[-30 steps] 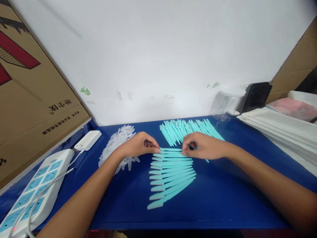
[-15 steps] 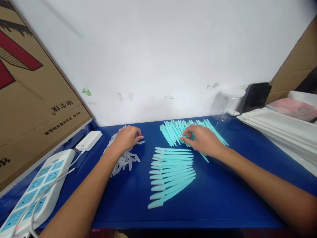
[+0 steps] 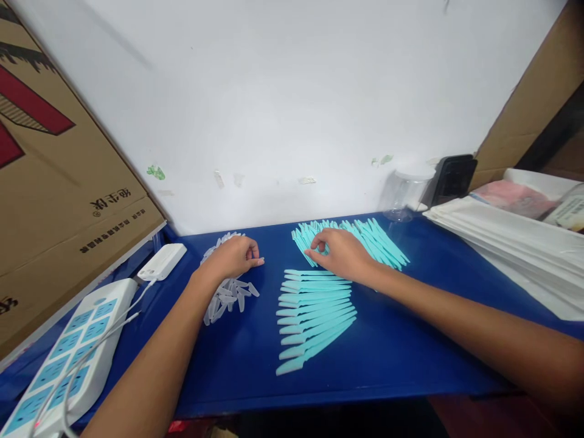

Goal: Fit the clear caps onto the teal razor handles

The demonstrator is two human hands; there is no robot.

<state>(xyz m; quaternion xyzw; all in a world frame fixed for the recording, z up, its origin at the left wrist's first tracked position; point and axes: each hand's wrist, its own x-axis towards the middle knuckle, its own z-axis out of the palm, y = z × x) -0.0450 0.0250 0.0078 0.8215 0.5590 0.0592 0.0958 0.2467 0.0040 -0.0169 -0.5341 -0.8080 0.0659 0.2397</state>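
Observation:
At the left, my left hand (image 3: 235,255) hovers above a heap of translucent blade caps (image 3: 232,292); its thumb and index finger are pinched on what seems to be a cap, mostly hidden. My right hand (image 3: 337,250) is over the near left part of a pile of teal eyebrow razors (image 3: 381,243). Its thumb and forefinger are closed, apparently on one razor whose handle runs back under the hand, largely out of sight. Between my forearms lies a fanned row of teal razors (image 3: 314,313), their pale blade ends pointing left.
A white power strip (image 3: 103,340) with cables and a white plugged-in device (image 3: 162,261) lie at the left, beside a large cardboard box (image 3: 91,182). A clear jar (image 3: 406,194), a black object (image 3: 454,176) and stacked white sheets (image 3: 502,243) stand at the right. A white wall (image 3: 292,109) closes the back.
My right hand has moved left across the razor pile, and the razor end that jutted below it is now hidden. The cap by my left fingertips no longer shows clearly. The view has shifted slightly.

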